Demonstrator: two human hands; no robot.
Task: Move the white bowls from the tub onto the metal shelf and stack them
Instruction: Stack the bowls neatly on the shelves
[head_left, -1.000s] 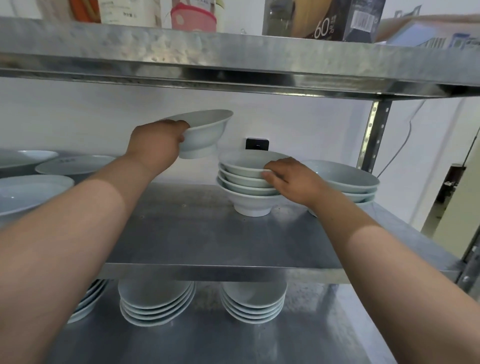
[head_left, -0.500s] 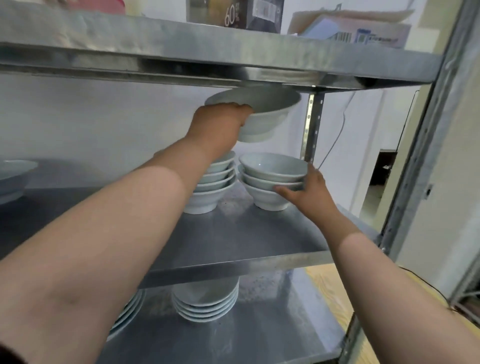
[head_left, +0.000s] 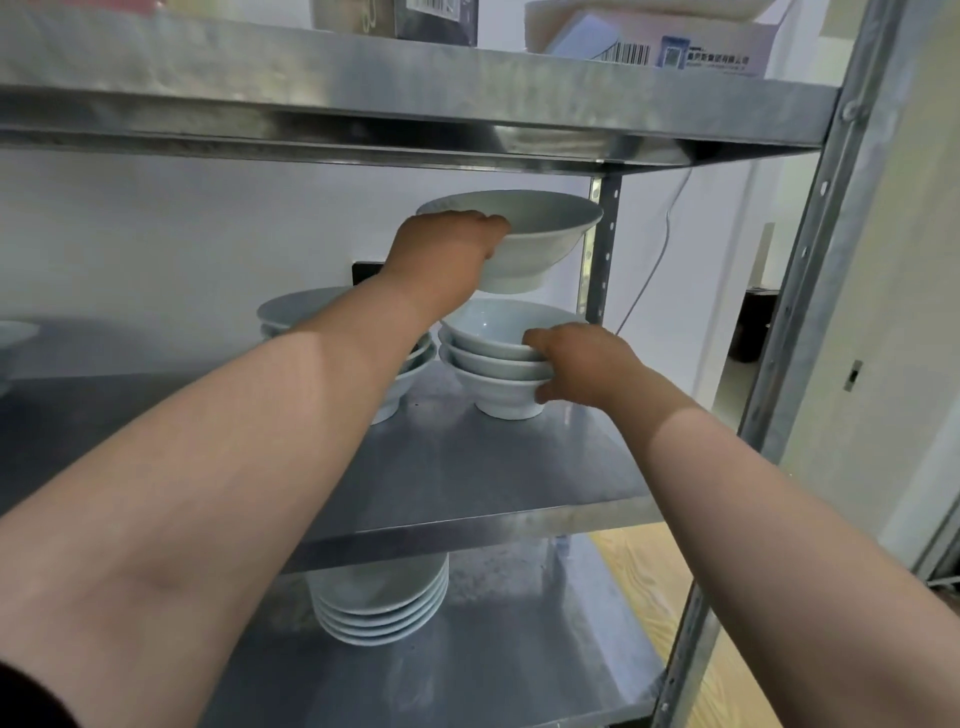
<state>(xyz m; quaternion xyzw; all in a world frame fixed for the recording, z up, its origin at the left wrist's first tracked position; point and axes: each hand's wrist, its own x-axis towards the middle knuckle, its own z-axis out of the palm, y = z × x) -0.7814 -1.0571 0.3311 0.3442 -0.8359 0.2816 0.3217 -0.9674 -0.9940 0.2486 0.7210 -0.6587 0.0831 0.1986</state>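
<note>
My left hand (head_left: 441, 249) grips a white bowl (head_left: 535, 234) by its near rim and holds it in the air above a stack of three white bowls (head_left: 493, 353) on the metal shelf (head_left: 493, 467). My right hand (head_left: 576, 364) holds that stack at its right side, fingers curled against the bowls. A second stack of white bowls (head_left: 296, 312) stands to the left, partly hidden behind my left forearm. The tub is out of view.
The upper shelf (head_left: 415, 104) hangs close above the held bowl, with boxes on it. Stacked plates (head_left: 379, 608) sit on the lower shelf. An upright post (head_left: 810, 291) bounds the rack on the right. A black wall socket (head_left: 363, 273) is behind.
My left hand has carried the bowl from the left stack over to the right stack. My right hand moved from the left stack to the right stack. The view turned right.
</note>
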